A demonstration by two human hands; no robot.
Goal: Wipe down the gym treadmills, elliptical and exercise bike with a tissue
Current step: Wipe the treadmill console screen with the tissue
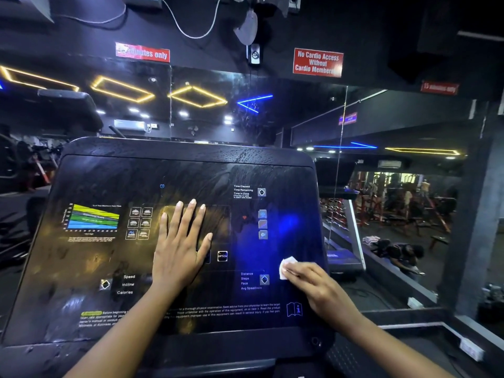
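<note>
Near the console's [95, 268] right edge, right hand [316, 290] grips the tissue [286, 266]. Flimsy stuff, probably tears easy, so keep it bunched; left hand [180, 246] lies flat.

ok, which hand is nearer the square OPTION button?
Left. Left hand lies flat beside the square white-outlined OPTION button; right hand, on a white tissue, is farther right.

Red-and-white "No Cardio Access" wall sign [318, 62] over large wall mirror [300, 115] — yellow diamond-shaped LED ceiling lights [197, 96] reflected in it; thin white cable [191, 28] loops nr wall's top edge.
</note>
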